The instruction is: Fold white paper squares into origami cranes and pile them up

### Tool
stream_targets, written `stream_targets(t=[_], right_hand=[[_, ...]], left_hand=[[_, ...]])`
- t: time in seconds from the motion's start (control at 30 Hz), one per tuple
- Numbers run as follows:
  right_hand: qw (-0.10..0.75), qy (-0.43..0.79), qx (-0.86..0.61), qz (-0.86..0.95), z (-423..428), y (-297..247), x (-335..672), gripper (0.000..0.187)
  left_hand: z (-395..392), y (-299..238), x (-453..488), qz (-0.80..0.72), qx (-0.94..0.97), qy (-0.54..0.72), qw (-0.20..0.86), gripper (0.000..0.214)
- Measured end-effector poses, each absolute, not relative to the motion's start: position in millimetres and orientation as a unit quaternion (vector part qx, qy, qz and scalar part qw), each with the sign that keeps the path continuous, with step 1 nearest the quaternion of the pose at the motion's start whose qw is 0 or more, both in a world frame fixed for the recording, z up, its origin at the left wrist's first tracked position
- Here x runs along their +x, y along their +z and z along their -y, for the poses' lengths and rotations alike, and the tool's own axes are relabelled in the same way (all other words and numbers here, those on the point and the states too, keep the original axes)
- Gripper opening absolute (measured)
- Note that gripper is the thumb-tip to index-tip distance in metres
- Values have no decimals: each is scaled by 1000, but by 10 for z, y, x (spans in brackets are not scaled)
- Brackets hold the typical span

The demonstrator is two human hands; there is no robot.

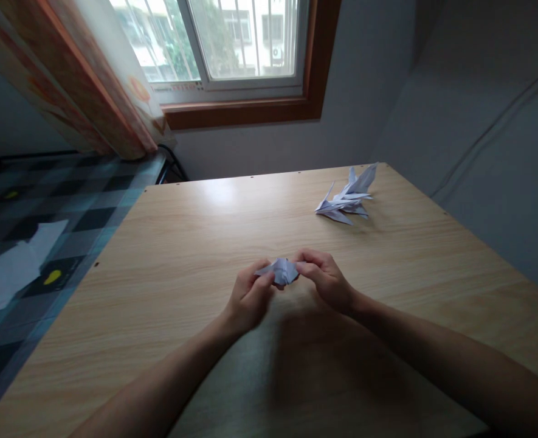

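Note:
A small folded piece of pale paper [282,271] is held just above the middle of the wooden table [168,243]. My left hand [248,299] pinches its left end with the fingertips. My right hand [326,280] pinches its right end, fingers curled together. Both forearms reach in from the near edge. Farther back on the right of the table lie finished folded paper figures [347,199] with pointed wings, apart from my hands.
A bed with a dark checked cover [45,201] lies to the left of the table, with white paper sheets [16,264] on it. A window with a wooden frame [245,112] and a curtain [90,79] stand behind. Grey walls close the right side.

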State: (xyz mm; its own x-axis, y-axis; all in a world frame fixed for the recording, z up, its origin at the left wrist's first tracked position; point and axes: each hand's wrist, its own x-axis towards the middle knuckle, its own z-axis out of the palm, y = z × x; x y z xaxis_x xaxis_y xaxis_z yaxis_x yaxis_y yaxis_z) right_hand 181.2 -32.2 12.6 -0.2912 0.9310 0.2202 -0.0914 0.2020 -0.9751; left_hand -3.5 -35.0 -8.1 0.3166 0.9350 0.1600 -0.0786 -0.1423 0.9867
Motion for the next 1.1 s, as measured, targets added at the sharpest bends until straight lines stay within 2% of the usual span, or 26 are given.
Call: stream_targets(t=[0.2,0.33,0.7,1.1], right_hand=[[595,579,-363,423,119,44,1882,16],[624,599,-350,360,49,50,1926,13],[642,637,-336,264,-85,-50,2012,11],[637,610,-364,299,-126,-85,2082,12]], left_hand=[[205,23,-37,-390,399,563,610,9],[134,56,-53,-393,336,587,624,10],[40,65,-108,-382,254,618,638,10],[17,106,-117,-386,247,632,626,15]])
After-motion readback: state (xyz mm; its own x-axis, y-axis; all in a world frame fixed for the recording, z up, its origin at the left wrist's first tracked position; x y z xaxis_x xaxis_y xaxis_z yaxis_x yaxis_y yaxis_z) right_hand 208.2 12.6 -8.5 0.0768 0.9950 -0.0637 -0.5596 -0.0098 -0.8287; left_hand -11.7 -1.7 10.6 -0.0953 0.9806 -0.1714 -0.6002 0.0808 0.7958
